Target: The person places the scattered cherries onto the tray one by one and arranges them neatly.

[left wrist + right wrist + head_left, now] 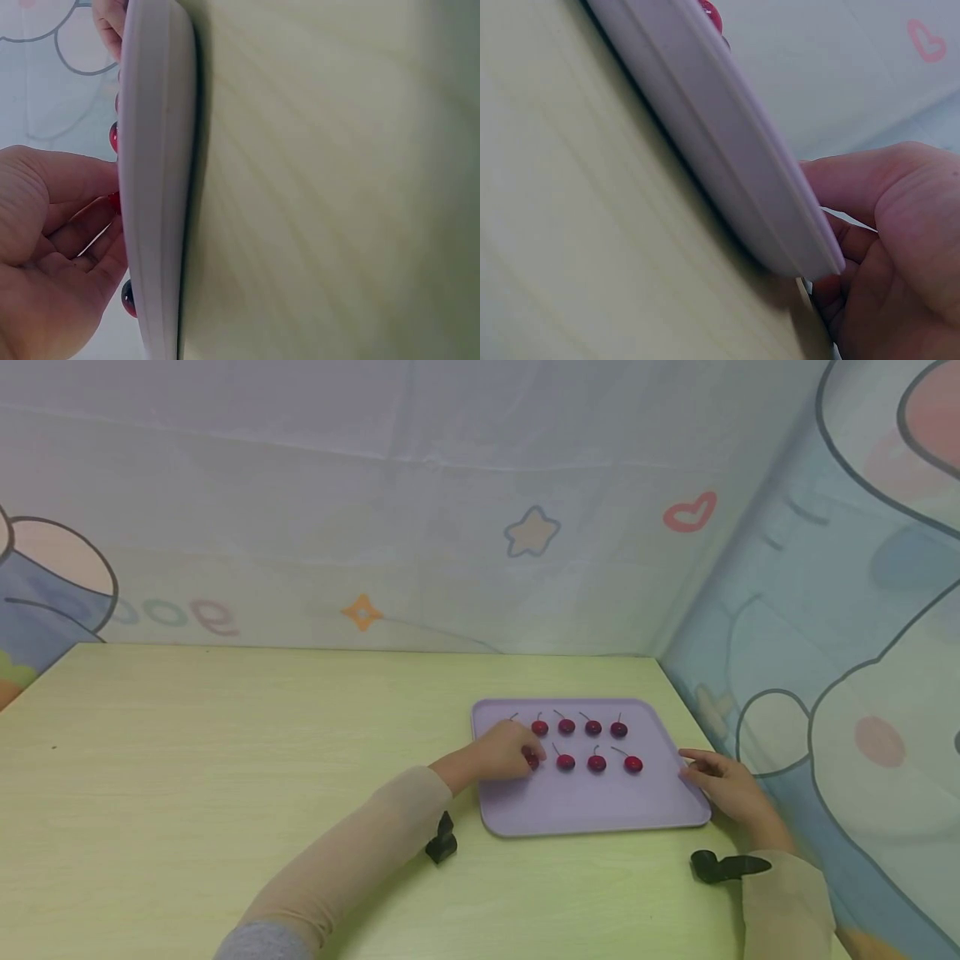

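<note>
A pale purple tray [592, 806] lies on the table and carries two rows of dark red cherries with stems. At the left end of the front row, my left hand [504, 753] pinches a cherry [532, 762] between thumb and fingers. The left wrist view shows that cherry [115, 202] right at the tray rim's line, partly hidden by the fingers. My right hand [729, 789] grips the tray's right edge, thumb over the rim and fingers curled outside it in the right wrist view. The left hand partly covers the back row's leftmost cherry.
The light wooden table [225, 777] stretches off to the left of the tray. A printed cloth [300, 527] hangs behind the table, and another stands close along the right side. Black wrist cameras [442, 839] sit at both sleeves.
</note>
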Demonstrator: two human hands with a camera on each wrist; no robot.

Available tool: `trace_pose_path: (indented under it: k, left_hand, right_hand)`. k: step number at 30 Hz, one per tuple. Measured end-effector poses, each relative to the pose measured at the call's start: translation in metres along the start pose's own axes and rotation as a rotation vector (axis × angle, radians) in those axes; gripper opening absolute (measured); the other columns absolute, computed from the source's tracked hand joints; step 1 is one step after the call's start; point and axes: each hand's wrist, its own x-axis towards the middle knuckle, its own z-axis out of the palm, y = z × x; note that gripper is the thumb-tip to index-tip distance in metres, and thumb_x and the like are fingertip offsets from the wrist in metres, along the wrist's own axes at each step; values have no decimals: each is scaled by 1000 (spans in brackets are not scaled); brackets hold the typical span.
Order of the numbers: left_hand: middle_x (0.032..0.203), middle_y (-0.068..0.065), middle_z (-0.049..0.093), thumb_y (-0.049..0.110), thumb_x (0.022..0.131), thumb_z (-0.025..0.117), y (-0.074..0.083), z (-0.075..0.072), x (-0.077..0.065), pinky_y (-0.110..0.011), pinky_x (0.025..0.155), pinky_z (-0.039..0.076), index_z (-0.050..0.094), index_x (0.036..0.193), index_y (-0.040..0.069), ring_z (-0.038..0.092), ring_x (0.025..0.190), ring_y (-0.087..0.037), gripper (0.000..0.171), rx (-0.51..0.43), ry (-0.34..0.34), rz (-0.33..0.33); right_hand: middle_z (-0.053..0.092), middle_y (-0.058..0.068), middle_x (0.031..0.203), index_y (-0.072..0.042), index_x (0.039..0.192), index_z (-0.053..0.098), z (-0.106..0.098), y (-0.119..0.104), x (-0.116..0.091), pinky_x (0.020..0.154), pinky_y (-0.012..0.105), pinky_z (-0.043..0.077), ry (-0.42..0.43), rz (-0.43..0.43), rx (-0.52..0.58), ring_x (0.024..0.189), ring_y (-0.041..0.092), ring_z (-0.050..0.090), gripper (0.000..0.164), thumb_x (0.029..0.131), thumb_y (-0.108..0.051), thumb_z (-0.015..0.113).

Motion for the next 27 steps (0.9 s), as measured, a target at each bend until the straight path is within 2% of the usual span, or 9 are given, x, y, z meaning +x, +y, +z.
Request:
trace_pose_path:
  k: [13,19,23,27]
  left_hand:
    - [102,-5,72,-1,79,67,0,-2,0,-21,80,47,74,105,5,58,88,-12,28,-17,2,-30]
    - [111,-6,70,1,81,69,4,-10,-6,-24,85,50,71,110,3,64,101,-17,30,-94,6,-48]
    - [121,-8,67,6,82,71,7,-17,-11,-29,90,49,69,116,4,62,109,-21,34,-158,9,-63]
    - [122,-9,66,11,85,69,6,-28,-18,-33,94,47,68,118,4,59,112,-22,34,-183,51,-43]
  right_hand:
    - [61,16,107,4,133,53,2,-1,3,69,21,45,11,-9,1,87,12,52,50,95,-28,61]
    - [61,16,108,4,134,53,1,-1,4,71,23,45,5,6,-9,89,15,51,51,95,-30,60]
    - [61,18,111,3,134,52,0,0,2,73,24,45,2,16,-10,92,17,52,54,95,-33,60]
    - [60,19,114,3,135,52,-2,3,0,74,25,45,1,23,-17,96,19,52,55,95,-35,60]
